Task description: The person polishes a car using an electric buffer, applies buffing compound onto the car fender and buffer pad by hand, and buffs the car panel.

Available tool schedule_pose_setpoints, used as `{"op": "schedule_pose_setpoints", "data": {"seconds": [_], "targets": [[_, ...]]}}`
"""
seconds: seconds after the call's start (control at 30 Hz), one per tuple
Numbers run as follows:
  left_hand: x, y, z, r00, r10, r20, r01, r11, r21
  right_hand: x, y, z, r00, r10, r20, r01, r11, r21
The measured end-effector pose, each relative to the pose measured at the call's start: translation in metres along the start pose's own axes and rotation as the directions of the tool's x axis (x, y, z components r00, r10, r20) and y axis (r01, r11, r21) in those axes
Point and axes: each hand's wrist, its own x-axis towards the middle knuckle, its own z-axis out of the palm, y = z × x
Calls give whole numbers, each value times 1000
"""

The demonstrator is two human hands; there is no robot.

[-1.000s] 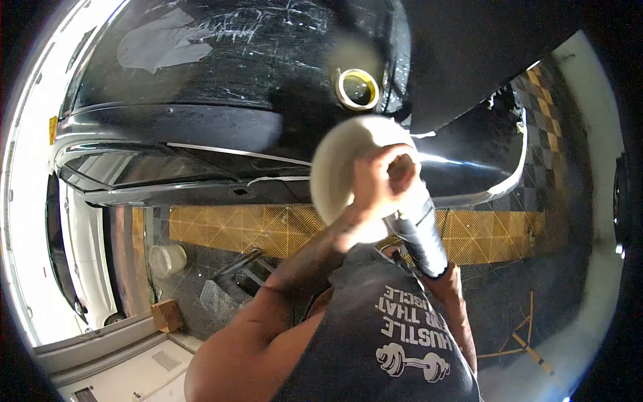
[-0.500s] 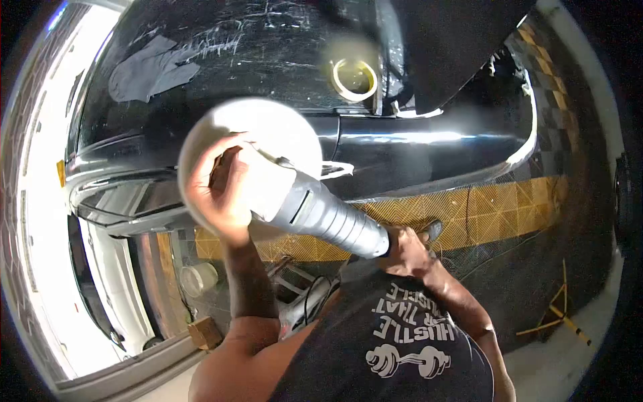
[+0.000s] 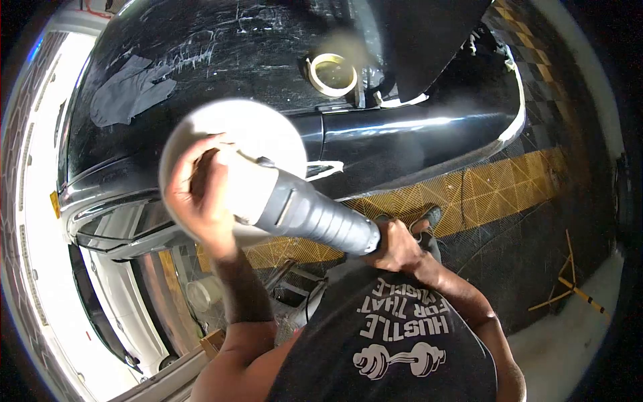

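Observation:
I hold a polisher with a pale head and a ribbed dark grip. Its large round white pad is blurred and lies over the edge of a black car panel; whether it touches is hard to tell. My left hand is curled around the polisher's head, thumb and fingers forming a loop. At the back end of the grip, my right hand is closed around the tool. A roll of tape lies on the scuffed black surface beyond the pad, and a grey cloth rests to its left.
White masking tape runs along the panel's right edge. Yellow and black floor tiles lie below. A white bucket stands at lower left, a yellow-black stand at right. A white car is beyond the opening.
The whole view has shifted, with car, cloth and tape roll now further left. Both hands keep their hold on the polisher, and its place against the panel looks about the same.

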Motion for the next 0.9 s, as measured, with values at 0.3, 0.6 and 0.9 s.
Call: {"op": "schedule_pose_setpoints", "data": {"seconds": [0.3,0.6,0.9], "targets": [[-24,-21,140,963,124,240,-123,992,-18,-47,-10,-83,782,617,89,-613,736,288],[-25,-16,33,996,76,52,-74,996,-51,-4,3,-17,849,514,122,-518,764,385],[-61,-20,94,989,37,146,-32,999,-37,-55,13,-27,639,728,247,-767,580,275]]}}
